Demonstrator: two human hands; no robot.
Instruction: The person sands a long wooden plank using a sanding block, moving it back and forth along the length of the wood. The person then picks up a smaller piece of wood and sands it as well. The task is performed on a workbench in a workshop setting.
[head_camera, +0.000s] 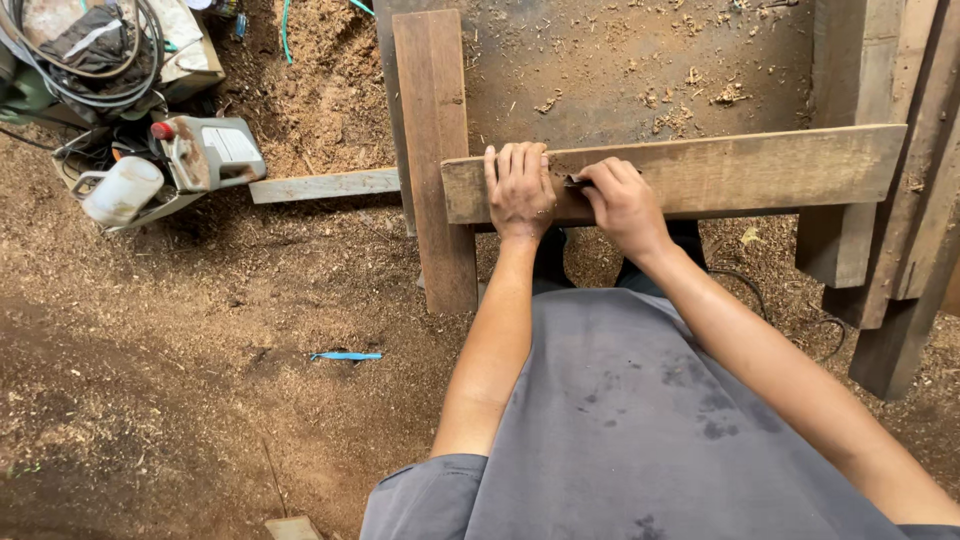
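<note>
A long weathered wooden plank (760, 168) lies crosswise at the near edge of a brown workbench (620, 60). My left hand (518, 188) lies flat on the plank near its left end, fingers over the far edge. My right hand (622, 200) is right beside it, pinching a small dark object (576, 181) against the plank's face; what the object is cannot be told. A second, reddish plank (436, 150) lies lengthwise under the left end of the first.
Sawdust covers the floor (200, 350). At the upper left stand a grey canister (212, 152), a white jug (120, 190) and coiled cables (90, 60). A blue strip (345, 356) lies on the floor. More boards (900, 240) lean at the right. A thin batten (325, 185) sticks out leftward.
</note>
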